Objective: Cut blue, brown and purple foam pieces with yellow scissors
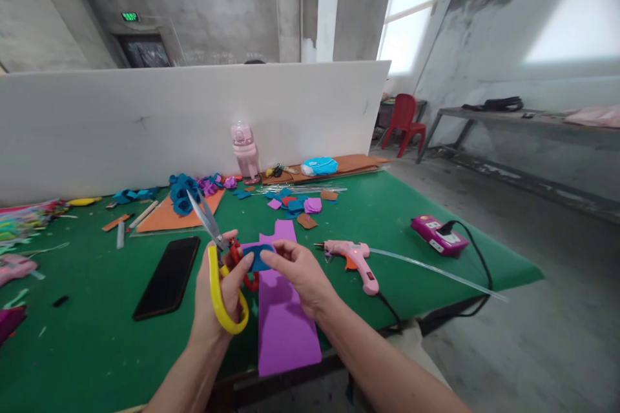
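Observation:
My left hand (pixel 210 300) is closed, with scissors (pixel 223 310) hanging around its fingers, yellow handle towards me and blades pointing up and away. Red handle parts show beside the fingers; whether they belong to the same scissors I cannot tell. Thumb and fingertips of that hand also pinch the left end of a small blue foam piece (pixel 260 258), with a purple edge showing behind it. Pinching its right end is my right hand (pixel 303 277). Below both hands lies a long purple foam sheet (pixel 288 335) with a notched far end, reaching the table's near edge.
Right of my hands lies a pink glue gun (pixel 349 250) with a long clear glue stick; its cord runs off the near edge. A purple power box (pixel 438 235) sits farther right. On the left lies a phone (pixel 167 277). Foam cutouts (pixel 295 205) lie beyond, before a pink bottle (pixel 245 151).

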### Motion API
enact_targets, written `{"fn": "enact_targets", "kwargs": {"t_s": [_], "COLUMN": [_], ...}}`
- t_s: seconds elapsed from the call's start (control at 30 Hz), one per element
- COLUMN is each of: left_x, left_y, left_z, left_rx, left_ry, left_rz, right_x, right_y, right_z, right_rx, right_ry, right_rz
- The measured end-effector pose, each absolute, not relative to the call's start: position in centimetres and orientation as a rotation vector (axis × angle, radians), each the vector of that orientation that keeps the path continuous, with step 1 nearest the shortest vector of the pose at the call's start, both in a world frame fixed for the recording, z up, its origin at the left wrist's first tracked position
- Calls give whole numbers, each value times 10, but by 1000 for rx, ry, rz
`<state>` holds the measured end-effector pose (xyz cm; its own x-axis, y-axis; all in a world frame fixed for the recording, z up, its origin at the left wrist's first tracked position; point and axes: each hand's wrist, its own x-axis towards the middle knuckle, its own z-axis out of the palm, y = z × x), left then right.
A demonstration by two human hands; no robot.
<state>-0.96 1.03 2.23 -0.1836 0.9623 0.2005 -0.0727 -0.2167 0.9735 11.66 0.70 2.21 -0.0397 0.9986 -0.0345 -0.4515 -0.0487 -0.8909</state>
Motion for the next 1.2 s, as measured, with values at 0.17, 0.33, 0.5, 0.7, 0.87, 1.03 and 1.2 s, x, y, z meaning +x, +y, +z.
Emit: {"fn": "enact_targets", "kwargs": {"t_s": [0.17,0.33,0.5,0.7,0.87,1.03,1.2], "left_x": [-10,-11,-14,-15,-14,-14,-14], "left_y": [8,8,12,15,14,10,9], "left_z": [20,21,25,22,19,23,23], "left_rx": [1308,1316,1288,1263,1355,1426,1479], "left_ry": [1185,1179,1144,1077,1119,1161,1209], "left_rz": [1556,1532,1578,1508,1450,1439,1430], "right_x": [108,112,119,118,116,115,117], "right_y": [5,9,15,13,9,9,10], "right_z": [18,14,8,7,12,12,11], "right_rx": [-837,-828,-876,-868,-895,-1068,-1155], "right_ry": [-878,-851,-742,-803,-876,-1058,-1165], "right_rz": [1426,1388,1433,1472,1413,1197,1086]}}
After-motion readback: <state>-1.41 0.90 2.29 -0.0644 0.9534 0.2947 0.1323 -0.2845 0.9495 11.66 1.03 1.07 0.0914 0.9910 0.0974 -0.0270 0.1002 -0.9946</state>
